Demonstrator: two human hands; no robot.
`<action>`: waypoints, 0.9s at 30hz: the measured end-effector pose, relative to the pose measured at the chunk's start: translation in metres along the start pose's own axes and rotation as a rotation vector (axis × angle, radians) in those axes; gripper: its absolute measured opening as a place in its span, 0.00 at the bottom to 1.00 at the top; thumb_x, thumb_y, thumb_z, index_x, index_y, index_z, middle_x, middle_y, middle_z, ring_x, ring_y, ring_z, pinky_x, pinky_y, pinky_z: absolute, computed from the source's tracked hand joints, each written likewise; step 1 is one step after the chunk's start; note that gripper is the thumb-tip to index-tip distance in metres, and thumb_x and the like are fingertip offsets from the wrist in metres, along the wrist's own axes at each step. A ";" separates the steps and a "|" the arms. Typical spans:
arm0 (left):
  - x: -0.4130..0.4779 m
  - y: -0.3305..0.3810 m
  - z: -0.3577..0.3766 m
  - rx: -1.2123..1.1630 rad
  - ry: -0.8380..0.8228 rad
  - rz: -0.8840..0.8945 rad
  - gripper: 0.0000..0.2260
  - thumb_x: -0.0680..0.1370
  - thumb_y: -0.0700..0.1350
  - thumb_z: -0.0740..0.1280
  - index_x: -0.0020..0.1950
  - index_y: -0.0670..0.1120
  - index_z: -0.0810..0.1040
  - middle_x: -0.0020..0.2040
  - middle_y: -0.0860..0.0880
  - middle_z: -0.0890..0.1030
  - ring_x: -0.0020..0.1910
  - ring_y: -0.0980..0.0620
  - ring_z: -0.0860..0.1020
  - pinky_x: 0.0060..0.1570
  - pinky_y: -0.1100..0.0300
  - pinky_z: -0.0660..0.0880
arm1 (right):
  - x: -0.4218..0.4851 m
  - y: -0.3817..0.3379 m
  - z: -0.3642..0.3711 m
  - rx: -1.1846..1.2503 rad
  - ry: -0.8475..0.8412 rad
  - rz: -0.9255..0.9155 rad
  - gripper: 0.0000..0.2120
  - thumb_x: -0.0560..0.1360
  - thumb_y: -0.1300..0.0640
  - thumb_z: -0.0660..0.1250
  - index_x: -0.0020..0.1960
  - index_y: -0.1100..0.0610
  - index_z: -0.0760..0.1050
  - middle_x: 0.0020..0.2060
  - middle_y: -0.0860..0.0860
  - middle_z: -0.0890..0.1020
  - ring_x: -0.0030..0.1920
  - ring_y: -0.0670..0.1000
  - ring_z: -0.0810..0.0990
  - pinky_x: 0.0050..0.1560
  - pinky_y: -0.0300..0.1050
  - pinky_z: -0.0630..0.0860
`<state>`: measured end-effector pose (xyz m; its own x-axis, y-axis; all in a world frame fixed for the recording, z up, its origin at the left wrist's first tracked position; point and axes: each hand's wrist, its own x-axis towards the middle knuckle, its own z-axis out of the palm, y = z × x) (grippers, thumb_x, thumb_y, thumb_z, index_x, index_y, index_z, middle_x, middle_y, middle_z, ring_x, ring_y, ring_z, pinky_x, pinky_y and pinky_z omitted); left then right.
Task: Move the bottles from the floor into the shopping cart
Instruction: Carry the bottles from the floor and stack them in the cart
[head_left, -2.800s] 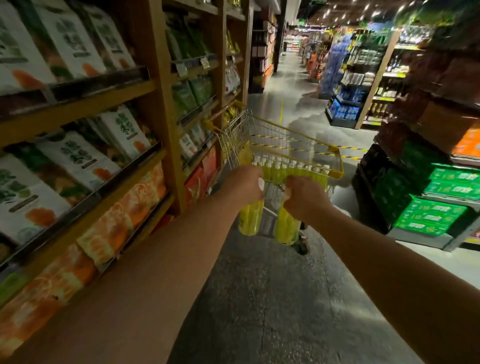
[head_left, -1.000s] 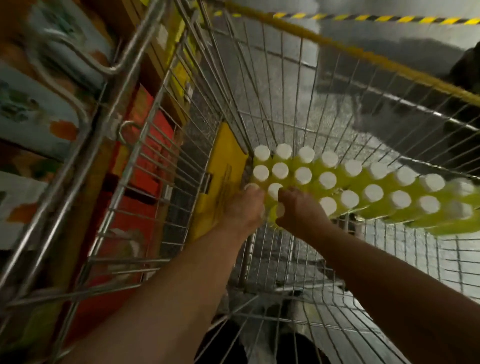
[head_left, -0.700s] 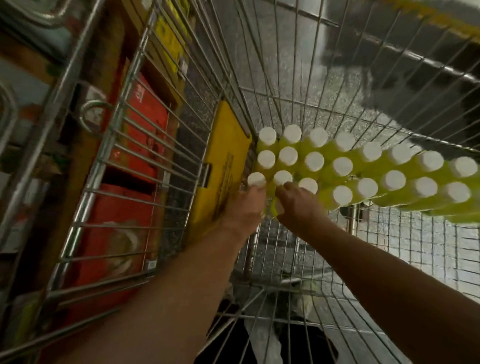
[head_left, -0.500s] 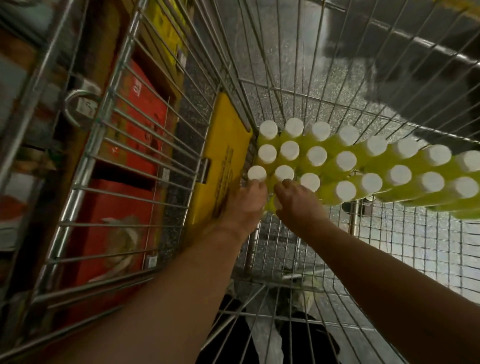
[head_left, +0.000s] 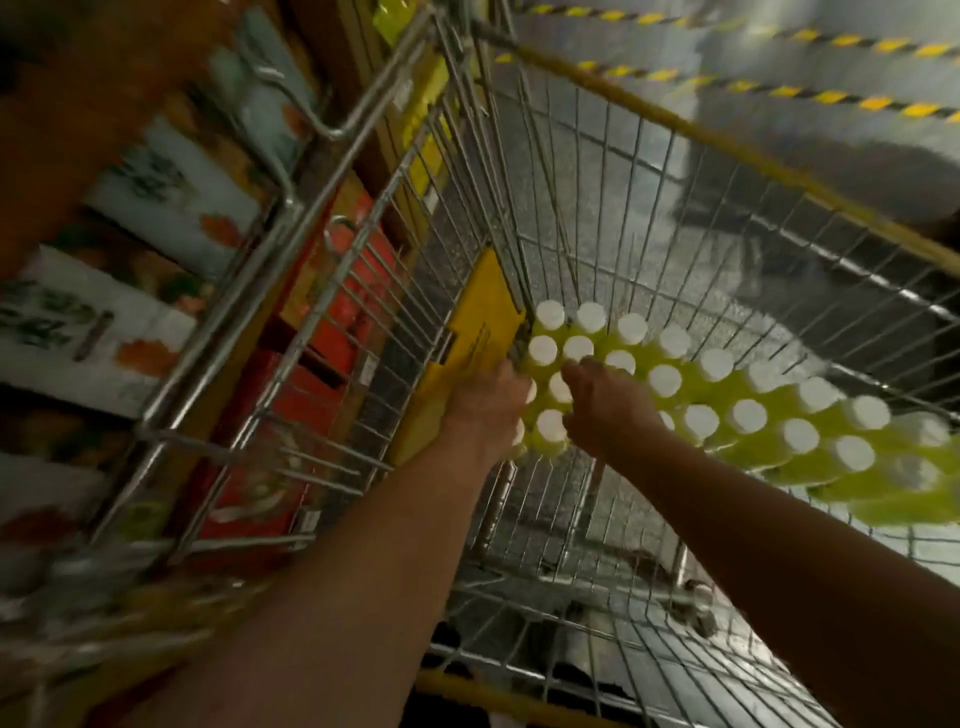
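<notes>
Since the frame half a second ago, the view has tilted up and blurred, and both hands have shifted slightly: the bottle the right hand was setting down now stands with its white cap showing between the two hands.

At centre frame, the left hand rests against the left edge of the bottle cluster, its fingers curled toward a bottle whose cap is mostly hidden; whether they are clamped on it or just letting go cannot be told. The right hand lies over the caps just beside it, fingers loosely bent, and its hold also cannot be told.

The bottles, yellow-green with white caps, stand upright in tight rows across the floor of the shopping cart, running from centre frame to the right edge. A yellow panel sits against the cart's wire wall just left of them. Store shelves fill the left side of the frame; hazard tape crosses the upper right.

The step in hand seems to be setting two bottles into the rows. The next move probably calls for freeing both hands upward without knocking neighbouring caps. No bottles on the floor are visible here.
</notes>
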<state>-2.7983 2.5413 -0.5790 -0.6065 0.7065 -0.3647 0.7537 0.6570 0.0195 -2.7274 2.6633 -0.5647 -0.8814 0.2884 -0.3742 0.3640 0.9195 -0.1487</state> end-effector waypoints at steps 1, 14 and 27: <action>-0.007 0.001 -0.015 -0.033 -0.002 -0.035 0.16 0.78 0.40 0.63 0.66 0.45 0.69 0.65 0.43 0.69 0.64 0.42 0.70 0.55 0.51 0.70 | -0.006 0.000 -0.014 -0.020 0.014 -0.007 0.15 0.76 0.58 0.63 0.61 0.57 0.69 0.57 0.56 0.75 0.53 0.60 0.78 0.40 0.44 0.69; -0.175 -0.011 -0.179 -0.031 0.341 -0.293 0.07 0.77 0.45 0.64 0.54 0.46 0.76 0.53 0.45 0.79 0.53 0.43 0.78 0.45 0.55 0.72 | -0.121 -0.087 -0.173 -0.321 0.099 -0.166 0.15 0.76 0.53 0.64 0.60 0.56 0.74 0.55 0.53 0.79 0.55 0.54 0.79 0.43 0.45 0.75; -0.432 -0.049 -0.169 -0.030 0.307 -0.839 0.10 0.77 0.50 0.64 0.55 0.47 0.78 0.53 0.46 0.79 0.52 0.45 0.79 0.45 0.55 0.75 | -0.262 -0.272 -0.176 -0.478 0.211 -0.708 0.17 0.76 0.52 0.62 0.61 0.57 0.73 0.55 0.56 0.78 0.53 0.57 0.78 0.47 0.47 0.74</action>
<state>-2.6161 2.2488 -0.2648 -0.9996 0.0271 -0.0042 0.0274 0.9929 -0.1158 -2.6483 2.3843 -0.2650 -0.9069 -0.3917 -0.1552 -0.4123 0.9011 0.1346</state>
